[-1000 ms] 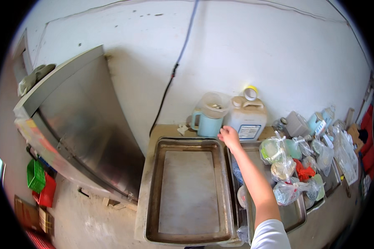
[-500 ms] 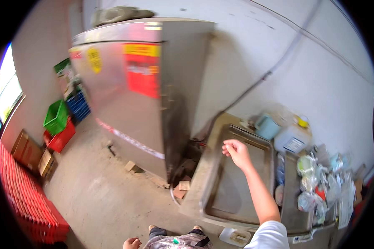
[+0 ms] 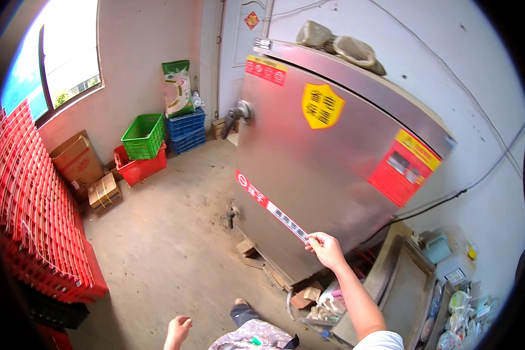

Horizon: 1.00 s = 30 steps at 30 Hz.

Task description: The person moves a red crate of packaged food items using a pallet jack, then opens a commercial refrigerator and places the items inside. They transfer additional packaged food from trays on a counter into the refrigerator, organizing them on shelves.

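My right hand (image 3: 325, 249) is raised in front of a tall stainless steel cabinet (image 3: 309, 175), its fingers curled together with nothing seen in them. In view its fingertips meet the lower end of a red and white strip label (image 3: 272, 210) on the cabinet's front; I cannot tell whether they touch it. Low at the lower edge, my left hand (image 3: 179, 328) hangs with loosely bent fingers apart, holding nothing. A patterned apron (image 3: 254, 337) covers my front, and one shoe (image 3: 241, 302) shows on the concrete floor.
Stacked red crates (image 3: 41, 216) line the left side. A green crate (image 3: 144, 135) sits on a red one (image 3: 139, 169) by blue crates (image 3: 186, 131) and a sack (image 3: 178, 87). Bricks (image 3: 305, 297) lie under the cabinet; a metal tray (image 3: 407, 291) and bagged items (image 3: 458, 309) are at right.
My view has swung left, bringing the cabinet's front and the window side into fuller view. My right hand, earlier over the metal tray, now appears before the cabinet. My left hand shows more.
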{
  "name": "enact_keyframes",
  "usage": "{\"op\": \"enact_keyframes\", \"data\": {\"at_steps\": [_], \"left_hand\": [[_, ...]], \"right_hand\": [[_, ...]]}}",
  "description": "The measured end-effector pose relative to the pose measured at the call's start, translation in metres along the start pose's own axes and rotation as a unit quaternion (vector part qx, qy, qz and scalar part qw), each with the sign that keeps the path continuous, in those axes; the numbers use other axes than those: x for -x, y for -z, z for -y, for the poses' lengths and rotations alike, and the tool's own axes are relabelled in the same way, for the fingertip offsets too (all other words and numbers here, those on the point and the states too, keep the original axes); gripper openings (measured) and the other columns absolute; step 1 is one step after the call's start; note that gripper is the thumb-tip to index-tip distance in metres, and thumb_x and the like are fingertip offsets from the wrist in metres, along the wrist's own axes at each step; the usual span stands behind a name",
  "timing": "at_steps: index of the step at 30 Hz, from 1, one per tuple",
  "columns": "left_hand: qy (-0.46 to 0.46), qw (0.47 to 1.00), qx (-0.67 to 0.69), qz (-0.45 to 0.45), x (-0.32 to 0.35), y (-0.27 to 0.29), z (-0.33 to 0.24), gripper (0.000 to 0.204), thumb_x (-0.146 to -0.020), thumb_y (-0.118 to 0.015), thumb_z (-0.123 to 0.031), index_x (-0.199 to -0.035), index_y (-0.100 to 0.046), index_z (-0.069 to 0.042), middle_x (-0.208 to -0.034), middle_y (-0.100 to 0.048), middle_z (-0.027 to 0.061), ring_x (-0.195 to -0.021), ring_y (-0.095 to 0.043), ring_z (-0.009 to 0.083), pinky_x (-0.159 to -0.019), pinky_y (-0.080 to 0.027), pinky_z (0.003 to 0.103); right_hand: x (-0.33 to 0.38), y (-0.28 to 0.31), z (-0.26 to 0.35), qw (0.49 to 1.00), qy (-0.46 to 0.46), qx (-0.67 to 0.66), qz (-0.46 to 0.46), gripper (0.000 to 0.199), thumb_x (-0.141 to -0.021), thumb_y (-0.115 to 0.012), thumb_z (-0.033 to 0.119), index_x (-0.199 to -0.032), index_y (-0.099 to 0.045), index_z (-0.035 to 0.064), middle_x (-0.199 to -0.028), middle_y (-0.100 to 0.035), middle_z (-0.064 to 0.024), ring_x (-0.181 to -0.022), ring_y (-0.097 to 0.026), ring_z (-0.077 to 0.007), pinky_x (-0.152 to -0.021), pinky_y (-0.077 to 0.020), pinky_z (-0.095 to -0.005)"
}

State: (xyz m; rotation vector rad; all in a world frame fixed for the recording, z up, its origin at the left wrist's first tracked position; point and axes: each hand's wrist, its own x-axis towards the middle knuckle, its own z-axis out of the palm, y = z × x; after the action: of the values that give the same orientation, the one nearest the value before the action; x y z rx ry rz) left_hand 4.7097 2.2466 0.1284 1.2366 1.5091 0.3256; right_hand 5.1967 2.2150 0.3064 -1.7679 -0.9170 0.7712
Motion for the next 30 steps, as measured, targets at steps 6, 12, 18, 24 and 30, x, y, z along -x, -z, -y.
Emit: {"op": "enact_keyframes", "data": {"at_steps": [6, 12, 18, 24, 30], "left_hand": [[-0.042, 0.995, 0.064, 0.066, -0.088, 0.007, -0.063, 0.023, -0.085, -0.055, -0.013, -0.099, -0.058, 0.004, -0.091, -0.064, 0.0101, -0.082, -0.063, 0.0159, -0.067, -0.048, 0.025], [-0.026, 0.997, 0.069, -0.038, -0.156, 0.095, -0.106, 0.024, -0.084, -0.056, -0.012, -0.101, -0.057, 0.005, -0.091, -0.064, 0.0118, -0.084, -0.063, 0.0170, -0.071, -0.048, 0.026], [0.089, 0.974, 0.148, -0.145, -0.203, 0.155, -0.063, 0.019, -0.084, -0.054, -0.013, -0.096, -0.057, 0.001, -0.087, -0.063, 0.0077, -0.078, -0.063, 0.0165, -0.063, -0.048, 0.026], [0.121, 0.980, 0.152, -0.032, -0.256, 0.177, -0.107, 0.023, -0.082, -0.057, -0.017, -0.093, -0.060, 0.003, -0.078, -0.063, 0.0095, -0.070, -0.062, 0.0141, -0.058, -0.047, 0.025], [-0.063, 0.989, -0.110, 0.073, -0.367, 0.243, -0.178, 0.030, -0.081, -0.059, -0.023, -0.099, -0.061, 0.001, -0.087, -0.065, 0.0154, -0.083, -0.063, 0.0233, -0.073, -0.049, 0.032]], "right_hand": [[-0.147, -0.097, 0.030, 0.995, 0.095, -0.001, 0.035, 0.022, -0.088, -0.054, 0.017, -0.097, -0.058, -0.0025, -0.080, -0.062, -0.0029, -0.074, -0.056, -0.0063, -0.070, -0.0459, -0.0221], [-0.345, -0.218, 0.052, 0.974, 0.182, -0.110, -0.082, 0.042, -0.080, -0.065, 0.029, -0.103, -0.053, -0.0045, -0.097, -0.061, -0.0114, -0.096, -0.057, -0.0155, -0.082, -0.0448, -0.0289], [-0.460, -0.292, 0.084, 0.939, 0.082, -0.162, -0.292, 0.032, -0.073, -0.071, 0.029, -0.077, -0.058, -0.0007, -0.074, -0.060, -0.0049, -0.066, -0.055, -0.0132, -0.063, -0.0444, -0.0287], [-0.449, -0.292, 0.079, 0.930, 0.088, -0.207, -0.291, 0.011, -0.079, -0.063, 0.011, -0.074, -0.055, 0.0049, -0.071, -0.057, -0.0018, -0.067, -0.055, -0.0097, -0.066, -0.0433, -0.0248], [-0.349, -0.367, 0.122, 0.937, 0.086, -0.220, -0.258, 0.010, -0.079, -0.057, 0.004, -0.077, -0.048, 0.0055, -0.068, -0.052, -0.0024, -0.066, -0.053, -0.0117, -0.069, -0.0443, -0.0272]]}}
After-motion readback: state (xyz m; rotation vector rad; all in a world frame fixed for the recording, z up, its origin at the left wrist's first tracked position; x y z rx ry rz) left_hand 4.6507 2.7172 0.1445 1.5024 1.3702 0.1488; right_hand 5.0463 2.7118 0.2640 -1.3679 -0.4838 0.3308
